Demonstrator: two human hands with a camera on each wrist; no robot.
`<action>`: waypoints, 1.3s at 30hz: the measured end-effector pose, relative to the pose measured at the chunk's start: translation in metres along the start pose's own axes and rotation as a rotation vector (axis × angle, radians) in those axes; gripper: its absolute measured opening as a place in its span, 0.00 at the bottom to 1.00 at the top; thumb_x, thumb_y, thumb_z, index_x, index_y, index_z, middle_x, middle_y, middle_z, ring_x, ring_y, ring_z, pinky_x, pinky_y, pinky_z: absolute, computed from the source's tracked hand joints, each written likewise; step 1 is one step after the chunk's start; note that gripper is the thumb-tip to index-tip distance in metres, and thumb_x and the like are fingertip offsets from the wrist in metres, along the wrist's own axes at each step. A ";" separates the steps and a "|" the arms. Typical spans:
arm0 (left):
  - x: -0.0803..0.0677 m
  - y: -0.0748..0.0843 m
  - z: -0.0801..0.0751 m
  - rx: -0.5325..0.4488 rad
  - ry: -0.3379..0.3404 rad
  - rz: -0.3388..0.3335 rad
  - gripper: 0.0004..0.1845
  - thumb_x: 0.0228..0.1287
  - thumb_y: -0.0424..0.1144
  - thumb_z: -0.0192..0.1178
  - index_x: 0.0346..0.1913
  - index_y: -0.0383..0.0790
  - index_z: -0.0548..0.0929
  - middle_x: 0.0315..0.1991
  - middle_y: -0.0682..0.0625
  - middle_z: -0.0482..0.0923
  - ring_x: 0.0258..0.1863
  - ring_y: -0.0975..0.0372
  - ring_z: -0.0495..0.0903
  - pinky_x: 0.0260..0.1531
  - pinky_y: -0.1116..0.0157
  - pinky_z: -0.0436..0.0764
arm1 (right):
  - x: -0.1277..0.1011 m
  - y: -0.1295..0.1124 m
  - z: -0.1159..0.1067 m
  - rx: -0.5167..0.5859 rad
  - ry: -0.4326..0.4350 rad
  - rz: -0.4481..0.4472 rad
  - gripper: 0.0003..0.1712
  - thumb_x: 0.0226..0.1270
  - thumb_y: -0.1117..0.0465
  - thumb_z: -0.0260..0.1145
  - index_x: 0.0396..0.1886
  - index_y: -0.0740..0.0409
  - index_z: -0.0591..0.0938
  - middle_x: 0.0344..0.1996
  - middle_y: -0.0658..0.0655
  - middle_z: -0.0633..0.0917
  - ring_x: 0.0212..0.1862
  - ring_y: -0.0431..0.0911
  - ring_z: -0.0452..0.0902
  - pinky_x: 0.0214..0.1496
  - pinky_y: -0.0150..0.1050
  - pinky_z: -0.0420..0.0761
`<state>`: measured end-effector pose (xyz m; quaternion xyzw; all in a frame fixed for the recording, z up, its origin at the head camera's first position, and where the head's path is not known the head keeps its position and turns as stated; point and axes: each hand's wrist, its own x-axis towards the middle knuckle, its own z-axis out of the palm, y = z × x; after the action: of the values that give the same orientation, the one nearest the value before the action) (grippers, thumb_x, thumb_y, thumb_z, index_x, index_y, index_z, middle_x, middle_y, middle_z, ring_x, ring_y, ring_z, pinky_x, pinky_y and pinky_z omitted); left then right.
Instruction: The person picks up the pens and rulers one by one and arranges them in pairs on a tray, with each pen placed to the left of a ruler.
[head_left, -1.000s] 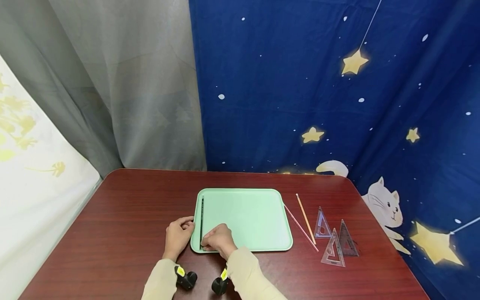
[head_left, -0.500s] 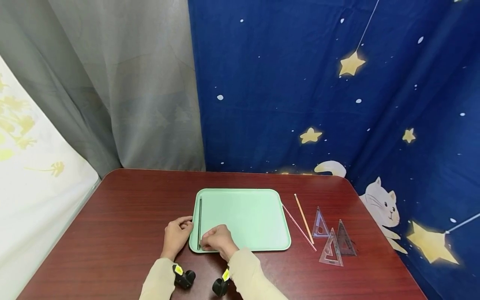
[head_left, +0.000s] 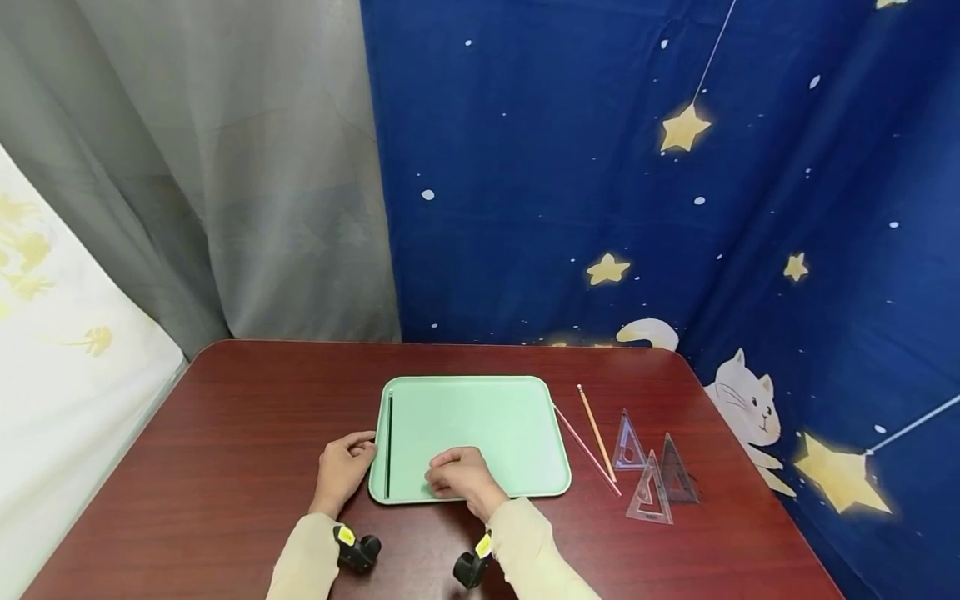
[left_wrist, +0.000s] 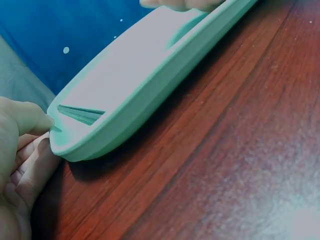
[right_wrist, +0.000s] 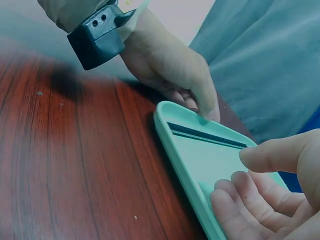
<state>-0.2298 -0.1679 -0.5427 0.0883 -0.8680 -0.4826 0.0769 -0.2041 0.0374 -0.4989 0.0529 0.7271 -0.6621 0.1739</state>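
A light green tray (head_left: 480, 433) lies on the table. Along its left side rests a black pencil (head_left: 388, 446), roughly parallel to the short rim; it also shows in the right wrist view as a dark pencil (right_wrist: 205, 135). My left hand (head_left: 342, 472) pinches the tray's left rim, the thumb over the edge and the curled fingers against its outer side, as the left wrist view shows with the hand (left_wrist: 22, 150). Above the tray's near edge hovers my right hand (head_left: 462, 479), fingers loosely bent, holding nothing; the right wrist view shows a gap between thumb and fingers (right_wrist: 260, 200).
Right of the tray lie a pink pencil (head_left: 587, 450), touching or close to its rim, and a yellow pencil (head_left: 596, 432). Further right are a bluish set square (head_left: 628, 446), a clear one (head_left: 651, 493) and a dark one (head_left: 677, 471). Curtains hang behind the table (head_left: 247, 433).
My right hand has let go of the black pencil and moved right, away from it. The pencil stays in the tray. My left hand keeps its hold on the rim; the head view has shifted slightly.
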 end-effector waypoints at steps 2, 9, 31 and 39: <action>0.000 0.000 -0.001 -0.003 -0.006 -0.005 0.14 0.60 0.37 0.58 0.48 0.37 0.85 0.25 0.52 0.82 0.25 0.68 0.75 0.33 0.70 0.72 | -0.003 -0.002 -0.005 -0.002 -0.005 0.005 0.10 0.53 0.71 0.67 0.37 0.69 0.80 0.22 0.53 0.82 0.25 0.41 0.79 0.33 0.39 0.83; 0.000 0.000 0.000 0.001 -0.012 -0.013 0.15 0.60 0.37 0.58 0.48 0.37 0.85 0.26 0.52 0.83 0.25 0.69 0.76 0.35 0.69 0.73 | -0.013 -0.001 -0.022 -0.035 -0.022 -0.009 0.12 0.54 0.70 0.66 0.40 0.70 0.80 0.23 0.53 0.82 0.25 0.41 0.80 0.32 0.38 0.83; 0.002 0.000 -0.003 -0.002 -0.048 -0.030 0.15 0.61 0.38 0.59 0.49 0.38 0.85 0.29 0.51 0.84 0.27 0.70 0.77 0.35 0.69 0.73 | -0.037 0.015 -0.070 0.016 -0.004 0.002 0.14 0.55 0.70 0.62 0.42 0.75 0.79 0.23 0.51 0.80 0.22 0.38 0.78 0.27 0.32 0.80; 0.002 -0.001 -0.003 -0.007 -0.058 -0.031 0.16 0.62 0.39 0.59 0.50 0.38 0.84 0.30 0.51 0.84 0.28 0.69 0.77 0.37 0.68 0.73 | -0.049 0.021 -0.089 0.031 0.000 0.002 0.14 0.55 0.71 0.61 0.41 0.76 0.79 0.25 0.53 0.83 0.23 0.37 0.78 0.28 0.30 0.80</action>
<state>-0.2309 -0.1716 -0.5415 0.0874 -0.8667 -0.4891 0.0444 -0.1678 0.1347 -0.4977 0.0564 0.7168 -0.6729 0.1739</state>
